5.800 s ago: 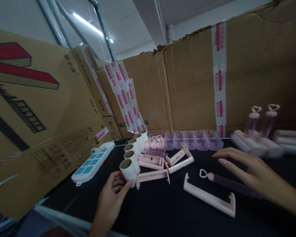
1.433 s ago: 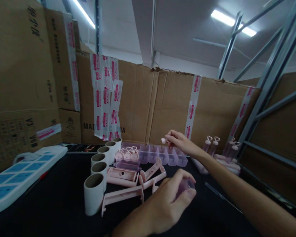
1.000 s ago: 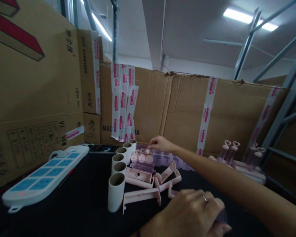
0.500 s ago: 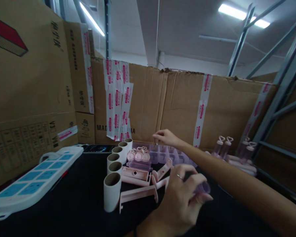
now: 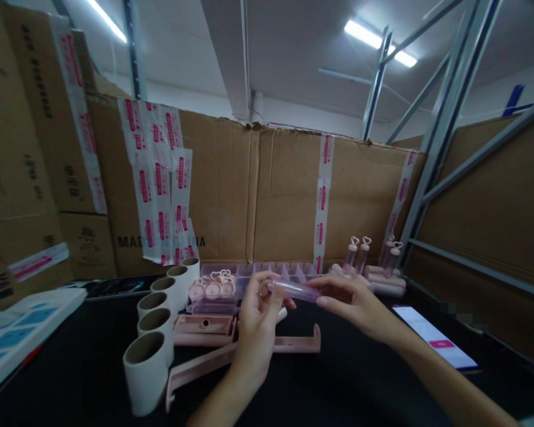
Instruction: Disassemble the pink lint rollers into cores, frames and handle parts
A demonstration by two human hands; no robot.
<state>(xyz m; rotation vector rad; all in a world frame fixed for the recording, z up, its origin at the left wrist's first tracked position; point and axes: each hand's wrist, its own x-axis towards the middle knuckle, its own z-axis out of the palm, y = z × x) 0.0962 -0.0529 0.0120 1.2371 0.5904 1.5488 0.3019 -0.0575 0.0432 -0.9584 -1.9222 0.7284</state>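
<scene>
My left hand (image 5: 260, 311) is closed around one end of a clear purple plastic tube (image 5: 296, 290), lying nearly level. At its other end, the thumb and fingers of my right hand (image 5: 349, 296) pinch the tube; whether a small part is also between them I cannot tell. Behind both hands stands a translucent purple compartment tray (image 5: 244, 271), partly hidden. Pink heart-topped caps (image 5: 213, 289) sit left of my left hand, above a purple clear piece (image 5: 213, 306). Pink plastic channel-shaped parts (image 5: 204, 365) lie under and beside my left wrist.
Several white cardboard tubes (image 5: 145, 379) stand in a row at left, near a white power strip (image 5: 35, 326) and a dark phone (image 5: 120, 287). Finished-looking tubes with heart tops (image 5: 360, 255) stand at back right. A lit phone (image 5: 434, 338) lies right. Cardboard walls (image 5: 285, 196) enclose the back.
My right hand has come back from the compartment tray to the tube. My left hand has moved left and turned the tube sideways. The view has swung right, bringing the lit phone in.
</scene>
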